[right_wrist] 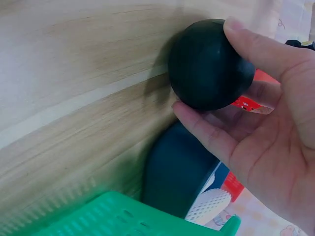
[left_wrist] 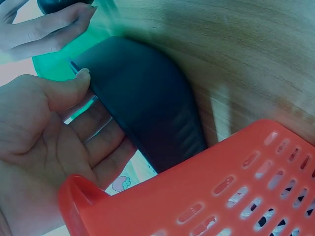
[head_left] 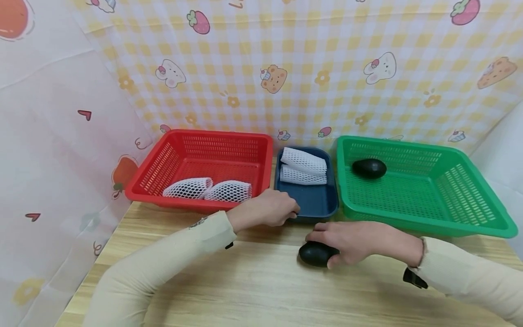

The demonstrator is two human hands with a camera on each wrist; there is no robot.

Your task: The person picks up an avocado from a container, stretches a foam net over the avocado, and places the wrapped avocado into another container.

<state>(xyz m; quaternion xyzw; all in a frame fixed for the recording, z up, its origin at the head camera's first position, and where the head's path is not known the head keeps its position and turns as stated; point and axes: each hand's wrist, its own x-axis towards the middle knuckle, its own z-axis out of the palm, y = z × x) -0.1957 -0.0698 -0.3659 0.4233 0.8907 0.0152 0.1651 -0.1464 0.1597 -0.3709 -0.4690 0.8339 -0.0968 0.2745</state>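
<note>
My right hand [head_left: 353, 243] holds a dark, egg-shaped avocado [head_left: 315, 254] low over the table, thumb and fingers around its side; the avocado's rounded end shows in the right wrist view. With my left hand [head_left: 271, 207] I pinch the near left rim of a small dark blue tray [head_left: 308, 202], the thumb on its outer wall and the fingers over the rim in the left wrist view. Two white foam net sleeves [head_left: 303, 175] lie at the back of this tray. Another dark avocado [head_left: 369, 168] rests in the green basket [head_left: 453, 229].
A red basket [head_left: 222, 136] stands left of the tray, holding two net sleeves [head_left: 229, 191] with dark things inside. The green basket is to the tray's right. All three stand along the back of the wooden table [head_left: 229, 290], before a checked cloth [head_left: 302, 54].
</note>
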